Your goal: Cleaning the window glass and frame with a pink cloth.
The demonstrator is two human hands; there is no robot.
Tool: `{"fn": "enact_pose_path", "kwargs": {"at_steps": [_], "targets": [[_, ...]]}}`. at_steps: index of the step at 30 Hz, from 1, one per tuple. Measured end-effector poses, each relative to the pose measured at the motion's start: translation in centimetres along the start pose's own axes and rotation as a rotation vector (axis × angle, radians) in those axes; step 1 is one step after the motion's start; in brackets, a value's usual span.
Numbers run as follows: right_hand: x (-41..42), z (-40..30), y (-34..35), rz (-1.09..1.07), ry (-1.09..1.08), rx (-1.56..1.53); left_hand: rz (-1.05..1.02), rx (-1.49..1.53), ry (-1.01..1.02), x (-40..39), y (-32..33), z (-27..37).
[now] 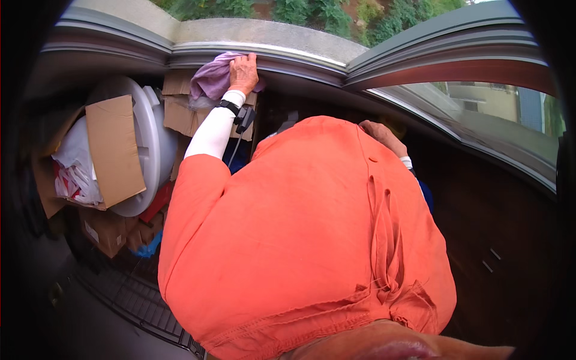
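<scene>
A purple cloth (216, 74) is bunched in my left hand (243, 74), which presses it against the metal track of the window frame (288, 67). Some of the cloth hangs down over the cardboard boxes below the sill. A white sleeve and a black wrist strap with a small device (244, 118) cover that forearm. On the other side, my right hand (382, 136) is low beside the front of my orange garment (306, 216). The garment hides part of its fingers, and whatever they touch is unclear.
Cardboard boxes (180, 108) stand under the window on the left. Near them are a round white plastic lid (146, 148), a loose cardboard flap (114, 150) and white plastic bags (78, 166). A wire rack (148, 306) lies lower left. An angled window pane (490, 112) rises at right.
</scene>
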State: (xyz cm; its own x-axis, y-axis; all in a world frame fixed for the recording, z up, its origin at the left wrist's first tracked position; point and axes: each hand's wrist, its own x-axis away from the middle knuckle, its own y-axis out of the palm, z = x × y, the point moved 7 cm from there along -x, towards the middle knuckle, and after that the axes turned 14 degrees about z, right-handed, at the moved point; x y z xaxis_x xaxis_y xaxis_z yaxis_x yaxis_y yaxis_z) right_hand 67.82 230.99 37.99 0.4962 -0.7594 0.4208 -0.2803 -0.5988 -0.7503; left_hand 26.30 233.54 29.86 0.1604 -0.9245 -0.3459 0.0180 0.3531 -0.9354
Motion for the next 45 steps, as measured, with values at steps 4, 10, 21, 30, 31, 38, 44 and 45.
{"fn": "enact_pose_path", "kwargs": {"at_steps": [4,10,21,30,31,38,44,45], "targets": [[-1.0,-1.2,-0.4,0.000,-0.045,0.029,0.078,0.293,-0.068,0.3,-0.9,2.3],[-2.2,1.2,0.3,-0.037,-0.027,0.043,-0.435,1.754,-0.708,1.0,-2.4,11.7],[-1.8,2.4,0.0,-0.037,0.039,-0.010,-0.183,2.094,-1.334,4.5,-3.8,-2.0],[-0.3,1.0,0.0,0.004,0.074,-0.070,1.115,1.243,-1.187,2.5,-11.8,-18.0],[-0.6,0.4,-0.2,-0.001,0.040,-0.079,0.978,0.907,-1.128,2.7,-11.0,-19.1],[-0.3,0.2,-0.9,0.016,0.096,-0.070,0.197,0.103,-0.483,1.0,-2.0,-11.7],[0.3,0.4,-0.6,0.036,0.105,-0.034,0.088,0.014,-0.121,-0.1,-2.1,-10.3],[0.7,-0.4,-0.9,0.057,0.103,-0.055,0.038,-0.029,-0.117,0.1,-1.6,-10.2]]}}
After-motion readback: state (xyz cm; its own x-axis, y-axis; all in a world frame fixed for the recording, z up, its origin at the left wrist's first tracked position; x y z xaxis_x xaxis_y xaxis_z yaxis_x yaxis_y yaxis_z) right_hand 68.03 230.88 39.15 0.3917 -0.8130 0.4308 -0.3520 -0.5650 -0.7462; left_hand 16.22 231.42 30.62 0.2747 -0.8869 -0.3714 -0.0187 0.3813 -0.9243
